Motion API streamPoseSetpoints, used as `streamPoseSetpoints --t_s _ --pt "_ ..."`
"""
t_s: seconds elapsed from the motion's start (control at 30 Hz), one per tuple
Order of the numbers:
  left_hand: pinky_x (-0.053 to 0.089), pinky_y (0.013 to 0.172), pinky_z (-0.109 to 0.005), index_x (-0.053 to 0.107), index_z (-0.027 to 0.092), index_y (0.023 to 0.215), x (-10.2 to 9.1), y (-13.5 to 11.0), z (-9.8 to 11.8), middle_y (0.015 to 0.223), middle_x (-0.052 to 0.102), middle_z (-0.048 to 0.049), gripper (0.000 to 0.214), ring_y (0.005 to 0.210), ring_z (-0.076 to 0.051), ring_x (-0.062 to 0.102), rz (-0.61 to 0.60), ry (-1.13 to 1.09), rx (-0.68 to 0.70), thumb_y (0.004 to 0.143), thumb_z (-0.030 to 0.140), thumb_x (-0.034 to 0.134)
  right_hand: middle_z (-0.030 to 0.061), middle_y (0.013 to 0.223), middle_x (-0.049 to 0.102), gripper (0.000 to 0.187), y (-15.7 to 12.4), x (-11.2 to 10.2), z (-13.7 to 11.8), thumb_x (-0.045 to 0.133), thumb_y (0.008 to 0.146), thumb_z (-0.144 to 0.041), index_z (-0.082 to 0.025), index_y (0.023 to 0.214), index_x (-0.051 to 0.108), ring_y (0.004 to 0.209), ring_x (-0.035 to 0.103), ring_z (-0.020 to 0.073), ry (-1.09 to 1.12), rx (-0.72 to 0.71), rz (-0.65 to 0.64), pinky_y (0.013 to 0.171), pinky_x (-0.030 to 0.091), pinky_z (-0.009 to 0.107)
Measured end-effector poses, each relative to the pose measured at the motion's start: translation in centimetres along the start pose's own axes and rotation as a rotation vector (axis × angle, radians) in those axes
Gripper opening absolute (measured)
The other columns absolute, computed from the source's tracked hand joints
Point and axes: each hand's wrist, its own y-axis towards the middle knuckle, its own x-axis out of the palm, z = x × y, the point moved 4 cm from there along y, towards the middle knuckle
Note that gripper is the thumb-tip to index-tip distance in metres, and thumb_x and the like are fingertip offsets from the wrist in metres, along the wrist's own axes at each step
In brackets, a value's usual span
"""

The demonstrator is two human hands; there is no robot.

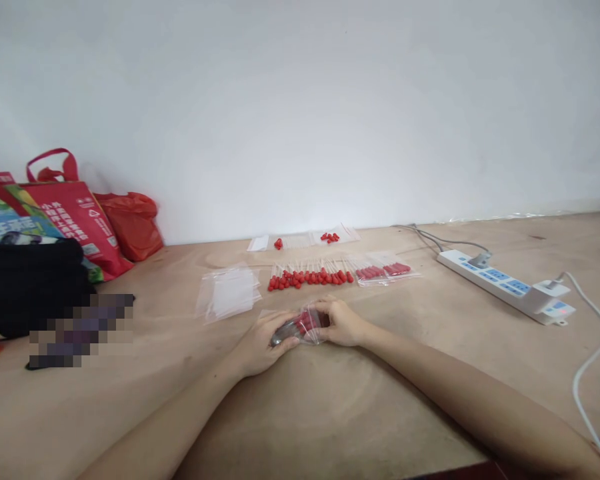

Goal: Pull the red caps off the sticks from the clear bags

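Low over the table, a clear zip bag [307, 321] with red-tipped pieces inside is held between both my hands. My left hand [270, 340] grips its left end, thumb in front and fingers behind. At the right end, my right hand [337, 321] pinches the bag between thumb and fingers. Just beyond lies a row of thin pale sticks with red tips [310, 277]. Flat bags filled with red-tipped pieces [383, 270] lie to the right of that row. A stack of flat, clear zip bags [233, 291] spreads out to the left.
Against the wall lie more bags with a few red tips [330, 237]. A white power strip [505, 287] with plugs and a white cable [587, 363] occupies the right. At the left stand a red shopping bag [77, 220], a red plastic bag [135, 227] and black cloth [35, 287].
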Motion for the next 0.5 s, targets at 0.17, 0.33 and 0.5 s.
streamPoseSetpoints --t_s 0.17,0.33,0.5 --pt "0.032 0.099 -0.044 0.043 0.018 0.122 0.15 -0.07 -0.09 0.128 0.046 -0.0090 0.048 0.120 -0.024 0.039 -0.071 0.035 -0.027 0.079 0.039 0.048 0.0017 0.078 0.062 0.024 0.01 0.16 0.34 0.069 0.060 -0.023 -0.016 0.082 0.061 0.074 0.054 0.0145 0.050 0.121 -0.033 0.068 0.042 0.026" --pt "0.024 0.103 -0.047 0.035 0.018 0.128 0.18 -0.20 0.10 0.133 0.039 -0.0095 0.054 0.125 -0.025 0.030 -0.138 0.064 -0.035 0.080 0.042 0.046 -0.0040 0.065 0.056 0.026 -0.28 0.51 0.78 0.067 0.059 -0.019 -0.015 0.082 0.055 0.056 0.048 0.0079 0.259 0.213 -0.106 0.052 0.038 0.018" --pt "0.017 0.105 -0.048 0.022 0.019 0.134 0.30 -0.35 0.25 0.139 0.028 -0.0091 0.060 0.129 -0.023 0.022 -0.204 0.100 -0.016 0.083 0.046 0.039 -0.0038 0.064 0.056 0.018 -0.47 0.01 0.78 0.066 0.063 -0.025 -0.014 0.076 0.061 0.056 0.047 0.0069 0.360 0.149 -0.186 0.054 0.038 0.019"
